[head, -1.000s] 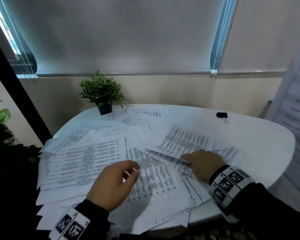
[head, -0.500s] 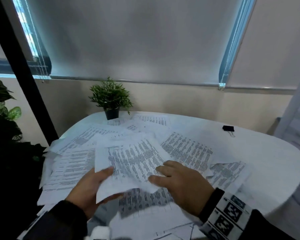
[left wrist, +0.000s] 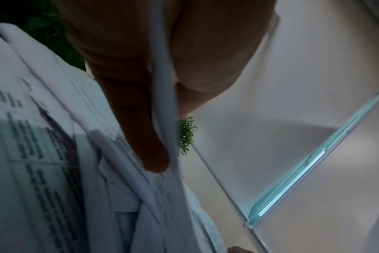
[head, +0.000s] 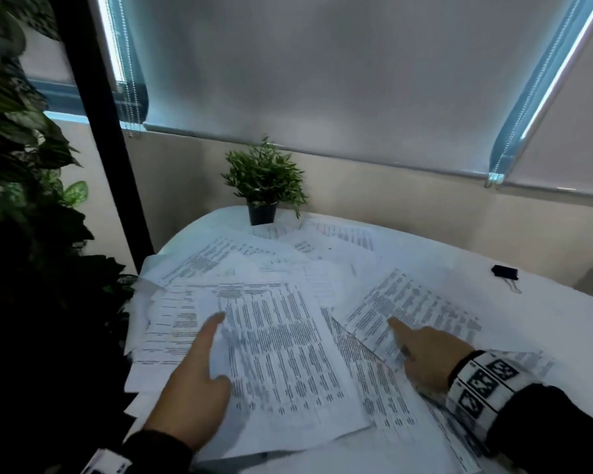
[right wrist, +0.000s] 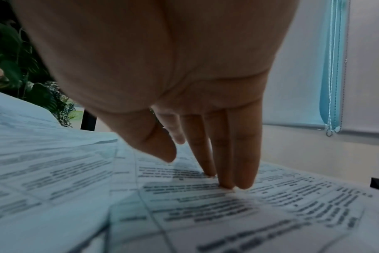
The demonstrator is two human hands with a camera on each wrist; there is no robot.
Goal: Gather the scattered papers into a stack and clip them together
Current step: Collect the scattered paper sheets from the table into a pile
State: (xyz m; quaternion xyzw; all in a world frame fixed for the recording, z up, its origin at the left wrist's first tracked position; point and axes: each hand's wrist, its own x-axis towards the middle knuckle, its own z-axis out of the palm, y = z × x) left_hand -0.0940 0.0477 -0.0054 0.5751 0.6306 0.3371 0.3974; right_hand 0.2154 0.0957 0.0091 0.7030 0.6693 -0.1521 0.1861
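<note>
One binder clip [head: 504,272], many scattered papers [head: 288,347]

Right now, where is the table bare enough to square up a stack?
Bare table runs along the far right, from the printed sheets out to the binder clip and past it. Left and centre are crowded with overlapping paper up to the potted plant.

Many papers [head: 281,343]; one binder clip [head: 504,272]
</note>
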